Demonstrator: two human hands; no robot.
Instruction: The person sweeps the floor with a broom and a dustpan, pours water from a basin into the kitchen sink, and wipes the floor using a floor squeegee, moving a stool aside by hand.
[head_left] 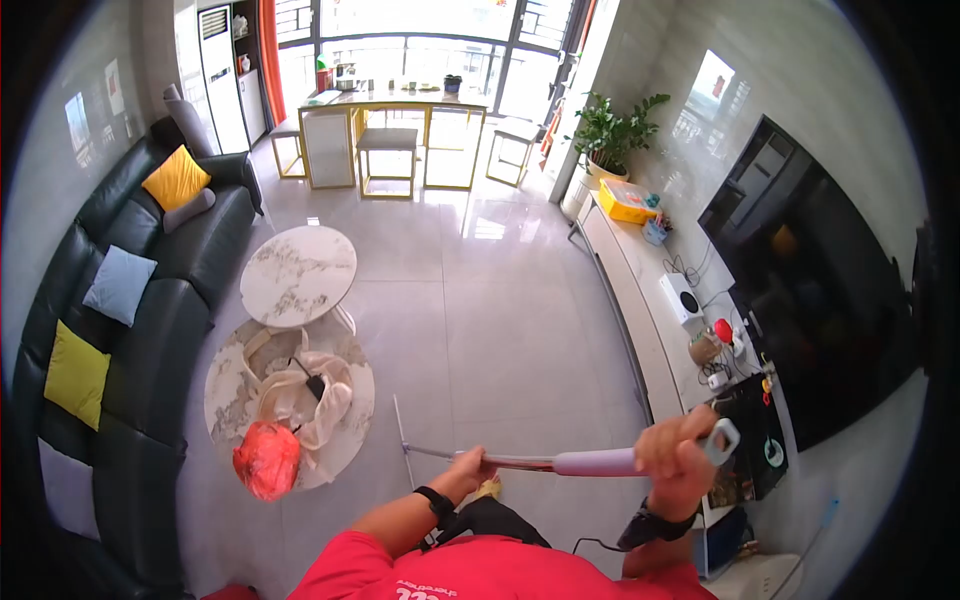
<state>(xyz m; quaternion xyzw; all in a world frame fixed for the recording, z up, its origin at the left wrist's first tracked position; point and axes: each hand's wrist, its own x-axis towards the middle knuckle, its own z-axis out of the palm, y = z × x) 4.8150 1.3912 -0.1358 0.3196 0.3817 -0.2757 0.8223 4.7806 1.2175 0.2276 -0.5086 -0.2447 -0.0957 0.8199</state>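
Note:
A flat mop with a lilac grip is held almost level in front of my body. My right hand is wrapped round the top of the grip, close to the looped grey end. Lower on the metal pole, my left hand is closed round it. From there the pole runs left to a thin mop head, seen nearly edge-on over the tiled floor. I cannot tell whether the head touches the floor.
Two round marble-topped tables stand left, the nearer with a red plastic bag and a pale cloth bag. A dark sofa lines the left wall. At right are a low TV cabinet, a television and a potted plant.

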